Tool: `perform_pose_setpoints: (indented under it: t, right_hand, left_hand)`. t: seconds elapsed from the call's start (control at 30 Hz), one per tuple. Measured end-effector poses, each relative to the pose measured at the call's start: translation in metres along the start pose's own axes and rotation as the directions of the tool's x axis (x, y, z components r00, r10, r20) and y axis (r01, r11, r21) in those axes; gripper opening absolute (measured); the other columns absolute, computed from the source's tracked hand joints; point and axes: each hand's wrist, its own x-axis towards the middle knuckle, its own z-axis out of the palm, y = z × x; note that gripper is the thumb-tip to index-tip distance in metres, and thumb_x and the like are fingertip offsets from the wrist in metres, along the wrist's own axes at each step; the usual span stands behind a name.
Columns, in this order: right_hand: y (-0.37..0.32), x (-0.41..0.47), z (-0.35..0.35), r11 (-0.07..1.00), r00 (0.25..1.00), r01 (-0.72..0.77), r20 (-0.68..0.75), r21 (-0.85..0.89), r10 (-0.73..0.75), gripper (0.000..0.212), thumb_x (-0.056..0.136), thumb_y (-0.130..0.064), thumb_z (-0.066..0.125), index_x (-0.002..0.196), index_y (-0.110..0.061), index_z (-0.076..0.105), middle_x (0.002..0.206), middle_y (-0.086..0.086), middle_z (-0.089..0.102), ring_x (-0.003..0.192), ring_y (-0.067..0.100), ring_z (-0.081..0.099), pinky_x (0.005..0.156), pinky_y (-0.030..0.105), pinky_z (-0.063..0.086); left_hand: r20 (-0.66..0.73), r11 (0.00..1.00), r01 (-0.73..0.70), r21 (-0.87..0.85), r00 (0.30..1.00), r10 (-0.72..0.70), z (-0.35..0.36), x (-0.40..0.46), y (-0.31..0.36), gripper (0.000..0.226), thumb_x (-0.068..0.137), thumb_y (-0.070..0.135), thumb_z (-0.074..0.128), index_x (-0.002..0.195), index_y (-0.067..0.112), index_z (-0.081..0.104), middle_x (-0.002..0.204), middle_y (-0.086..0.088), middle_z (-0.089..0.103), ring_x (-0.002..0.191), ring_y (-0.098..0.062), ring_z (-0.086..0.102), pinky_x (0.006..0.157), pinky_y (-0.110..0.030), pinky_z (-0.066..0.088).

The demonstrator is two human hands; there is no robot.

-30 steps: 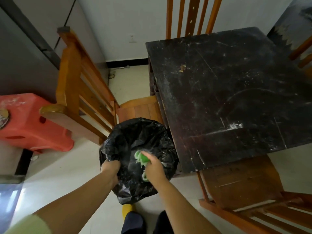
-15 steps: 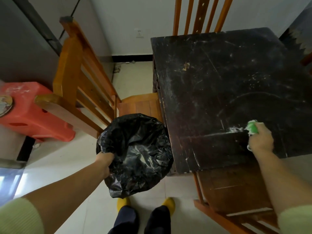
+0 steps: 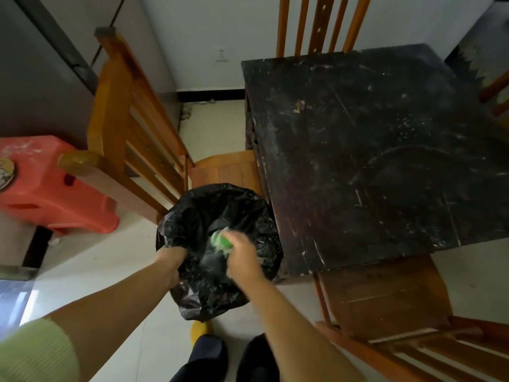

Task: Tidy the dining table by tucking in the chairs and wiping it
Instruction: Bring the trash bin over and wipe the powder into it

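Observation:
The dark, scratched dining table (image 3: 371,161) fills the right half of the view. A black bin bag (image 3: 217,210) hangs open beside the table's near left corner. My left hand (image 3: 172,260) grips the bag's near rim. My right hand (image 3: 242,255) holds a green cloth (image 3: 220,241) over the bag's opening; the hand is blurred. A wooden chair (image 3: 132,128) stands at the table's left side with its seat partly under the top. Another chair (image 3: 385,301) sits at the near edge, and a third chair's back (image 3: 319,23) rises behind the far edge.
A red plastic stool (image 3: 52,186) stands on the pale tiled floor at the left, against a grey cabinet. My feet (image 3: 225,357) in dark shoes are below the bag. Part of another chair (image 3: 495,89) shows at the right edge.
My right hand has swung with the green cloth from the table's near edge back over the open bag. The white crumbs near that edge are gone. My left hand has kept its hold on the bag.

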Motion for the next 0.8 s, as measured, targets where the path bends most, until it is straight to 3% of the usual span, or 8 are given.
perform_pose_setpoints:
  t: [0.1, 0.17, 0.27, 0.33, 0.43, 0.63, 0.7, 0.8]
  right_hand:
    - [-0.002, 0.011, -0.092, 0.999, 0.964, 0.044, -0.265, 0.027, -0.036, 0.053, 0.084, 0.018, 0.041, 0.127, -0.009, 0.056, 0.124, 0.004, 0.052, 0.108, 0.009, 0.046, 0.089, 0.004, 0.030]
    - [0.020, 0.019, -0.167, 1.000, 0.873, 0.026, -0.487, -0.002, -0.024, 0.051, 0.083, 0.017, 0.042, 0.126, -0.007, 0.057, 0.129, 0.009, 0.052, 0.112, 0.011, 0.046, 0.095, 0.010, 0.030]
    - [0.087, 0.023, -0.269, 0.975, 0.736, -0.211, -0.667, -0.062, 0.117, 0.050, 0.082, 0.008, 0.048, 0.127, -0.013, 0.057, 0.130, 0.012, 0.051, 0.112, 0.027, 0.053, 0.093, 0.036, 0.048]
    - [0.125, 0.014, -0.306, 0.914, 0.725, -0.391, -0.647, -0.105, 0.236, 0.046, 0.085, 0.002, 0.047, 0.127, -0.015, 0.056, 0.127, 0.018, 0.053, 0.106, 0.038, 0.056, 0.088, 0.052, 0.051]
    - [0.146, -0.006, -0.287, 0.830, 0.779, -0.480, -0.573, -0.285, 0.254, 0.053, 0.080, 0.012, 0.049, 0.130, -0.007, 0.053, 0.129, 0.025, 0.049, 0.112, 0.046, 0.050, 0.098, 0.054, 0.042]
    - [0.088, -0.045, -0.107, 0.842, 0.889, -0.270, -0.456, -0.466, 0.033, 0.075, 0.073, 0.019, 0.043, 0.138, -0.019, 0.042, 0.152, 0.003, 0.029, 0.144, 0.031, 0.014, 0.117, 0.054, 0.006]
    - [0.057, -0.053, -0.047, 0.897, 0.949, -0.130, -0.314, -0.422, -0.010, 0.081, 0.073, 0.023, 0.034, 0.139, -0.024, 0.041, 0.152, -0.005, 0.021, 0.145, 0.028, 0.007, 0.117, 0.047, -0.004]
    - [0.023, -0.055, 0.016, 0.982, 0.997, 0.064, -0.025, -0.180, -0.070, 0.077, 0.073, 0.023, 0.039, 0.138, -0.018, 0.044, 0.147, -0.006, 0.027, 0.141, 0.024, 0.025, 0.118, 0.029, 0.015]
  left_hand:
    - [0.021, 1.000, 0.003, -0.005, 1.000, -0.003, -0.001, 0.003, -0.001, 0.032, 0.091, -0.006, 0.045, 0.123, 0.002, 0.048, 0.093, -0.019, 0.057, 0.072, -0.031, 0.055, 0.079, -0.042, 0.047]
    - [0.011, 1.000, 0.004, -0.012, 1.000, -0.004, 0.000, 0.005, -0.002, 0.035, 0.091, -0.006, 0.044, 0.125, 0.001, 0.048, 0.113, -0.024, 0.058, 0.091, -0.038, 0.059, 0.081, -0.043, 0.048]
    - [0.001, 1.000, -0.002, -0.013, 1.000, 0.002, 0.002, 0.004, -0.004, 0.037, 0.090, -0.007, 0.044, 0.126, 0.002, 0.047, 0.092, -0.019, 0.056, 0.084, -0.034, 0.057, 0.078, -0.041, 0.047]
    - [-0.003, 1.000, 0.005, -0.013, 1.000, -0.005, 0.002, 0.003, -0.006, 0.037, 0.091, -0.005, 0.045, 0.127, 0.003, 0.046, 0.079, -0.012, 0.050, 0.068, -0.028, 0.051, 0.073, -0.040, 0.047]
    - [-0.008, 1.000, 0.002, -0.008, 1.000, -0.002, 0.001, 0.005, -0.008, 0.036, 0.091, -0.005, 0.046, 0.126, 0.004, 0.047, 0.078, -0.011, 0.049, 0.069, -0.026, 0.050, 0.079, -0.040, 0.046]
    - [0.007, 1.000, 0.018, -0.010, 1.000, -0.018, -0.003, 0.014, -0.011, 0.041, 0.089, -0.005, 0.048, 0.128, 0.004, 0.047, 0.106, -0.020, 0.057, 0.090, -0.036, 0.057, 0.081, -0.044, 0.049]
    - [0.029, 1.000, 0.029, -0.008, 0.999, -0.028, -0.004, 0.017, -0.010, 0.040, 0.088, -0.004, 0.051, 0.126, 0.006, 0.048, 0.096, -0.018, 0.059, 0.080, -0.033, 0.057, 0.075, -0.043, 0.050]
    - [0.059, 1.000, 0.031, -0.004, 0.998, -0.031, -0.008, 0.021, -0.012, 0.036, 0.087, -0.005, 0.052, 0.122, 0.005, 0.052, 0.083, -0.016, 0.057, 0.069, -0.031, 0.057, 0.063, -0.039, 0.050]
